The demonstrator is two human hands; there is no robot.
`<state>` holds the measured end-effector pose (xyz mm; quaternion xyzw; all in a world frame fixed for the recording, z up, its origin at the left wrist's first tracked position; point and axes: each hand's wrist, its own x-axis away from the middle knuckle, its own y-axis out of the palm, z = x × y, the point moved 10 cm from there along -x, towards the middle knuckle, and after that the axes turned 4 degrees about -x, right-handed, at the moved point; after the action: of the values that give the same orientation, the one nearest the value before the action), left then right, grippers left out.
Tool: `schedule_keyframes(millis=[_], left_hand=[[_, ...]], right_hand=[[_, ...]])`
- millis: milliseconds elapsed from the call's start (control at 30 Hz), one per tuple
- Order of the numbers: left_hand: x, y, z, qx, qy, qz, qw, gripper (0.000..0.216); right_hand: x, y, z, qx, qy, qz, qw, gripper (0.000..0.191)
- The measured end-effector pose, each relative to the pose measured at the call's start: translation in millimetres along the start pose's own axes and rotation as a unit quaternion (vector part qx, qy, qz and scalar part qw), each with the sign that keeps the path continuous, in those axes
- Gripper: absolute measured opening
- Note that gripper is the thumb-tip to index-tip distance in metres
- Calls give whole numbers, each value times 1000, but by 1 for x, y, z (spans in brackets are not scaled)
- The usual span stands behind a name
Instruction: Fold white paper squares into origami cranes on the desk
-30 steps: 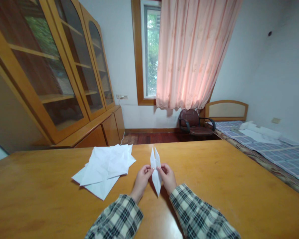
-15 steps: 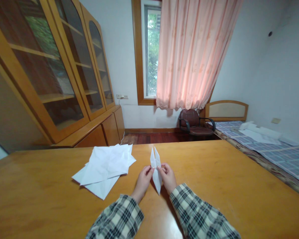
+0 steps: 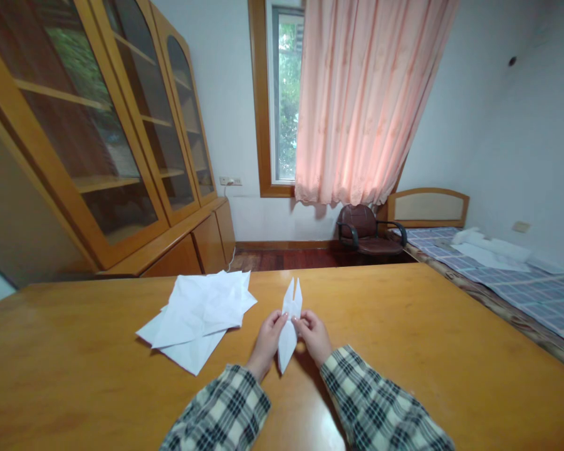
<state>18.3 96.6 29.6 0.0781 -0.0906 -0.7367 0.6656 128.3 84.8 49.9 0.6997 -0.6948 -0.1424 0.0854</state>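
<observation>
While left hand (image 3: 266,339) and right hand (image 3: 316,336) pinch folded paper (image 3: 288,341) — each grip closed — shaping seems in hand; next, edges likely need aligning.

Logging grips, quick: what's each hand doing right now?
Left hand: closed, pinching the folded white paper at its left side.
Right hand: closed, pinching the same paper at its right side.

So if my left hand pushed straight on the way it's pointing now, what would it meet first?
The folded white paper with two long tips, which your left hand is pinching. Just past it, your right hand would probably come next, though depth is hard to judge here.
</observation>
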Motion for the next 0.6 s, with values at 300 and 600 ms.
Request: schedule_keyframes(millis=[300, 600], left_hand=[[1, 6, -2, -7, -7, -24, 1000, 37], [7, 16, 7, -54, 2, -52, 997, 38]], right_hand=[[-1, -5, 1, 18, -9, 13, 1000, 42], [-1, -10, -9, 13, -28, 35, 999, 42]])
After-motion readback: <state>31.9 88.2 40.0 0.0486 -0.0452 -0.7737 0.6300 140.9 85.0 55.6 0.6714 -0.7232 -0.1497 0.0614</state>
